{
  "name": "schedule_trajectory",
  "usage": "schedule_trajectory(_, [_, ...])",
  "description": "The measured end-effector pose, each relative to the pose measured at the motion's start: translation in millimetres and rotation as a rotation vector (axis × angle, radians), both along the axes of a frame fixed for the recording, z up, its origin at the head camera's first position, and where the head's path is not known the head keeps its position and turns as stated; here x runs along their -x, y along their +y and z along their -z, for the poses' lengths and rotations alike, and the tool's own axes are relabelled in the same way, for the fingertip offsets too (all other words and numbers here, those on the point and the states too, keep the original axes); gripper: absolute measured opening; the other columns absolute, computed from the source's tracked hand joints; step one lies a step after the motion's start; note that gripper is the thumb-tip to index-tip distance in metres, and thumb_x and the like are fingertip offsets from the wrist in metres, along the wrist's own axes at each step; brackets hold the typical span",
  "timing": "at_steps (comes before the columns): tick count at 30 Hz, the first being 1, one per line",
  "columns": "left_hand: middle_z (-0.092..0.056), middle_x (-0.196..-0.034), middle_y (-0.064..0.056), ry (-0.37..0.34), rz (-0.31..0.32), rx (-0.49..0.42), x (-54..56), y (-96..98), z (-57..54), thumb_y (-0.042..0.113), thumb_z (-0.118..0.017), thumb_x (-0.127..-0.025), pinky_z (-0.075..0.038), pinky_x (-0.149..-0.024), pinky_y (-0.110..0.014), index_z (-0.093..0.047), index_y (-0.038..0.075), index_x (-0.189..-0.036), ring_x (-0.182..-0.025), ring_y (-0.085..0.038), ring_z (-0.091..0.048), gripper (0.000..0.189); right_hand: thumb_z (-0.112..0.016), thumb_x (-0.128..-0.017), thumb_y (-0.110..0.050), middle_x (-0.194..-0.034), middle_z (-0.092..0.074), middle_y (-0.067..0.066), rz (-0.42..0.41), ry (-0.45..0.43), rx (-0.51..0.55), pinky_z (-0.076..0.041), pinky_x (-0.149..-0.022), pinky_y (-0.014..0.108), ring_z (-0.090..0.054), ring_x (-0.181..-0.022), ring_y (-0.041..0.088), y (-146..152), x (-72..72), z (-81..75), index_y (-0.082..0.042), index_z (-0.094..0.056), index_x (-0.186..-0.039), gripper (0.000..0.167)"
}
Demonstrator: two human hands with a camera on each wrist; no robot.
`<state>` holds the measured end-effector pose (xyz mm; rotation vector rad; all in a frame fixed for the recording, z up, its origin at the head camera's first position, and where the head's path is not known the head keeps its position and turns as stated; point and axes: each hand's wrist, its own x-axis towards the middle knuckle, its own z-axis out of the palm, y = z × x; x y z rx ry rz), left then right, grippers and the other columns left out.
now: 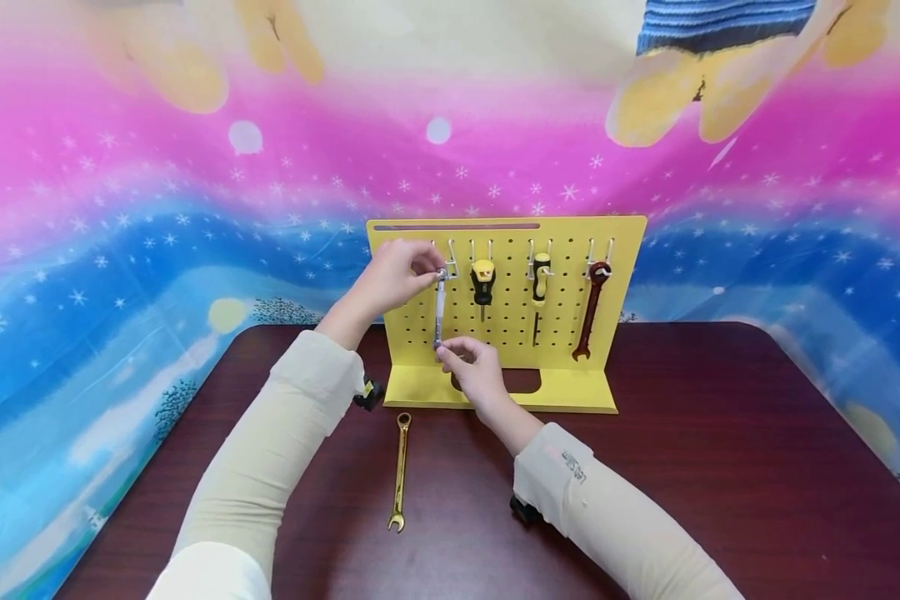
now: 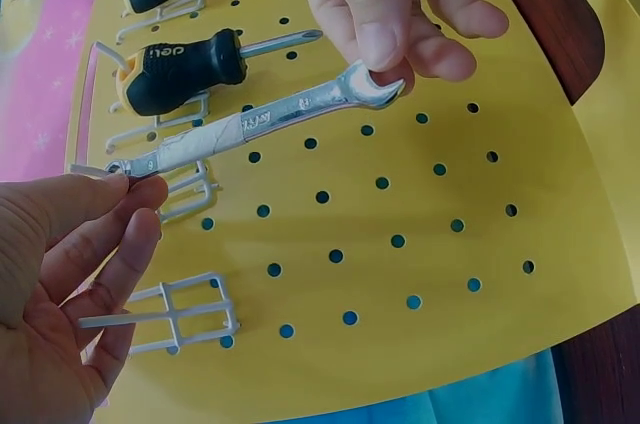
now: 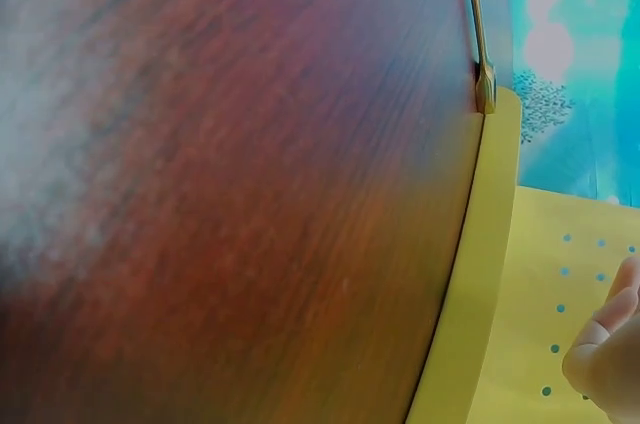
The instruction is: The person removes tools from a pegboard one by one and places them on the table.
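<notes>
A silver combination wrench (image 1: 440, 310) stands nearly upright before the yellow pegboard (image 1: 592, 227). My left hand (image 1: 396, 273) pinches its upper ring end between thumb and fingers. Down at the open jaw end, my right hand (image 1: 482, 377) holds the wrench with thumb and fingertips. In the left wrist view, a white hook's (image 2: 190, 192) prong tip shows beside the ring; my fingers hide whether it passes through. The right wrist view catches only the edge of my right hand (image 3: 612, 344).
A stubby screwdriver (image 1: 483, 282), a longer screwdriver (image 1: 540, 287) and a dark red wrench (image 1: 590, 317) hang on the board. Another white hook (image 2: 172, 312) is near my left palm. A gold wrench (image 1: 400, 475) lies on the dark table (image 1: 720, 467) in front.
</notes>
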<state>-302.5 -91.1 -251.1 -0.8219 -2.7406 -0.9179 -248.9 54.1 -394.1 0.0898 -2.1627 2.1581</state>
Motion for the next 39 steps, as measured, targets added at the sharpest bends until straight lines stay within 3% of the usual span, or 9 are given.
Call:
schedule_trajectory(7, [-0.075,-0.102,-0.011,-0.002,0.001,-0.002,-4.6,-1.5,-0.7,0.006,-0.066,-0.094,-0.056,-0.093,-0.038,-0.07,0.005,-0.106,-0.099,-0.023,-0.07,0.013,-0.07,-0.092,-0.011,-0.085,-0.073,0.009,-0.006,0.011,-0.018,-0.048,-0.059,0.028,-0.06,-0.069,0.01,2,-3.8,0.0,0.002,-0.073,-0.1,0.016])
schedule_trajectory(16, [-0.074,-0.103,-0.011,0.011,0.021,0.008,-9.3,-4.4,-2.5,0.007,-0.065,-0.095,-0.054,-0.095,-0.04,-0.07,0.005,-0.108,-0.1,-0.024,-0.069,0.014,-0.069,-0.092,-0.006,-0.096,-0.069,0.03,-0.058,0.044,-0.066,-0.047,-0.058,0.022,-0.058,-0.069,0.01,4,-6.7,-2.5,0.01,-0.07,-0.104,0.02])
schedule_trajectory(31, [-0.074,-0.103,-0.012,0.013,0.02,0.012,-15.5,-6.5,-6.9,0.008,-0.066,-0.095,-0.055,-0.093,-0.04,-0.07,0.004,-0.11,-0.099,-0.025,-0.068,0.016,-0.072,-0.09,-0.009,-0.086,-0.072,0.013,-0.067,0.151,-0.089,-0.047,-0.061,0.019,-0.06,-0.069,0.007,6,-18.6,-6.6,0.003,-0.074,-0.097,0.014])
schedule_trajectory(39, [-0.074,-0.104,-0.012,0.01,0.021,0.024,-21.1,-7.2,-8.7,0.008,-0.066,-0.095,-0.054,-0.095,-0.041,-0.069,0.004,-0.111,-0.1,-0.025,-0.068,0.018,-0.071,-0.091,-0.007,-0.091,-0.074,0.017,-0.092,0.179,-0.103,-0.054,-0.071,0.019,-0.063,-0.072,0.005,8,-24.7,-8.8,0.005,-0.073,-0.098,0.014])
